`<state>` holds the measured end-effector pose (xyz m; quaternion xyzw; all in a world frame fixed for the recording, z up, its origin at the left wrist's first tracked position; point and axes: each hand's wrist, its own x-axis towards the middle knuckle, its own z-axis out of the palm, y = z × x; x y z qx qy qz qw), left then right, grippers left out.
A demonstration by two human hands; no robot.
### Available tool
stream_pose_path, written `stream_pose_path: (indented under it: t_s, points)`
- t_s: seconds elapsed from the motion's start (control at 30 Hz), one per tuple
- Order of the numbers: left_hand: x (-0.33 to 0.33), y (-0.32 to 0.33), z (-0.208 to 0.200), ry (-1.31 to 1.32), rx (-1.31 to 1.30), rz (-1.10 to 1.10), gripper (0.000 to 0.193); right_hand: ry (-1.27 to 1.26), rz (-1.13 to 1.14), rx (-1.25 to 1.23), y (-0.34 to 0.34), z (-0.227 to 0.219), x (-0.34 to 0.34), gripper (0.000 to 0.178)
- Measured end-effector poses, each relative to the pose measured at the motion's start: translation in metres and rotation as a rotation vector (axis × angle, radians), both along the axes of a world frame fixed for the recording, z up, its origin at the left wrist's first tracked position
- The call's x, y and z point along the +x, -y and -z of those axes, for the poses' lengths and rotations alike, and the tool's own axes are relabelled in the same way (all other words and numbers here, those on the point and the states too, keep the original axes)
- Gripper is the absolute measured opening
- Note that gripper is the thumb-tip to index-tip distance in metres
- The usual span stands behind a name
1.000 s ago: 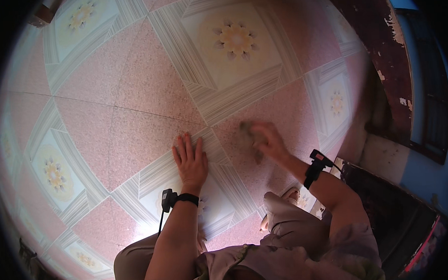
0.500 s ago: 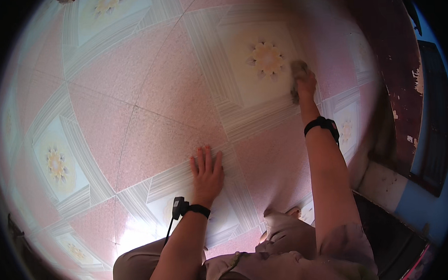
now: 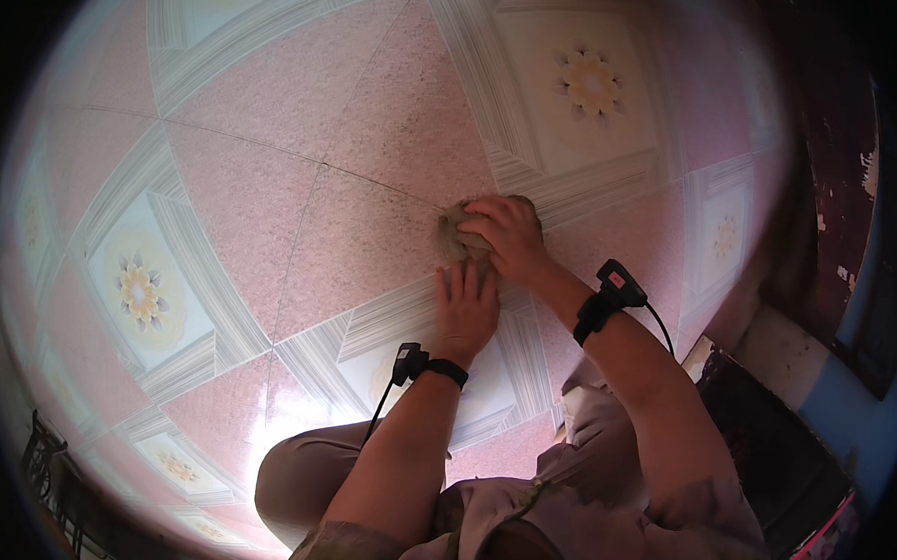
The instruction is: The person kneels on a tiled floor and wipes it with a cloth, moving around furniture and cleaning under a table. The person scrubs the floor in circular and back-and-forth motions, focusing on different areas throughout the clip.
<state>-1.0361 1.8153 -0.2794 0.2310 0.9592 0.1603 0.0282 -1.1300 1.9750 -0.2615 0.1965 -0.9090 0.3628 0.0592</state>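
Observation:
A grey-brown cloth (image 3: 457, 238) lies bunched on the patterned tile floor (image 3: 256, 228). Over it curls my right hand (image 3: 512, 239), its fingers wrapped round the cloth and pressing it to the tiles. Just nearer to me, my left hand (image 3: 467, 314) rests flat with fingers spread. Its fingertips come right up to the cloth's near edge; whether they touch it I cannot tell. Each wrist wears a black strap with a small box, the left one (image 3: 409, 363) and the right one (image 3: 621, 284).
A dark reddish-brown piece of furniture with chipped paint (image 3: 833, 183) stands along the right side. Near my right elbow is a dark panel (image 3: 771, 446). My bent knee (image 3: 302, 482) is on the floor side at lower left. A dark metal frame (image 3: 51, 462) shows at the left rim.
My right hand has swept the cloth from the far right back toward me and leftward, up to my left hand. My left hand stays flat on the floor. The view has shifted slightly.

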Motion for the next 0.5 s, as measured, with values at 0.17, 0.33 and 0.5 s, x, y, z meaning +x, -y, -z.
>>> stream_pose_path:
  t_s: [0.17, 0.33, 0.5]
  points:
    - [0.01, 0.027, 0.002, -0.002, -0.019, -0.038, 0.043, 0.108, 0.009, -0.033, 0.037, 0.014, 0.006, 0.037]
    - [0.02, 0.04, -0.011, 0.073, -0.059, -0.046, 0.048, 0.117, 0.008, -0.113, 0.05, 0.007, 0.017, 0.047]
    - [0.012, 0.014, -0.022, 0.067, 0.012, -0.045, 0.054, -0.001, 0.181, -0.319, 0.003, -0.005, -0.011, 0.054]
